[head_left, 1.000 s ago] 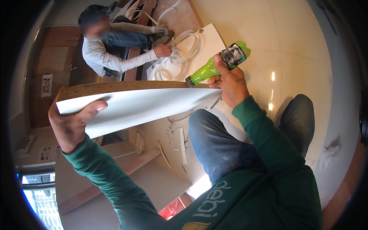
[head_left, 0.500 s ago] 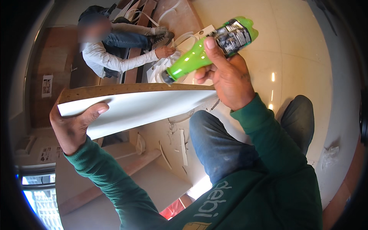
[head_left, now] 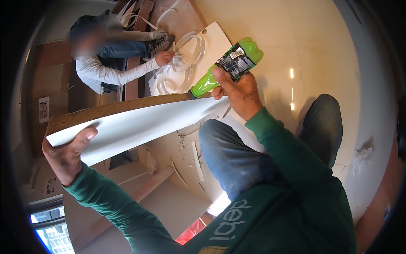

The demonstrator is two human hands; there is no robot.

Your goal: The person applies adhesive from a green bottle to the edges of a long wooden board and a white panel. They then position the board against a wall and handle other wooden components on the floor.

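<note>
My left hand (head_left: 67, 154) grips the left end of a white board (head_left: 131, 129), thumb lying on its white face. The board stands on edge, with its raw brown long edge (head_left: 114, 108) turned up. In my right hand (head_left: 239, 91) is a green plastic bottle (head_left: 207, 81) with a black label, tilted with its neck down to the left. Its dark cap (head_left: 191, 95) is at the brown edge, toward the board's right part; whether it touches cannot be made out. The fingers of my left hand behind the board are hidden.
A co-worker in a white long-sleeved top (head_left: 114, 72) sits at the far left, one hand near coiled white edging strip (head_left: 186, 55) on a white panel (head_left: 218, 36). Thin offcuts (head_left: 197, 161) lie below the board. A wooden cabinet frame (head_left: 154, 182) stands at the lower left.
The bottle has come down, so its cap is now at the board's brown edge. The board and my left hand appear further left and slightly lower in view.
</note>
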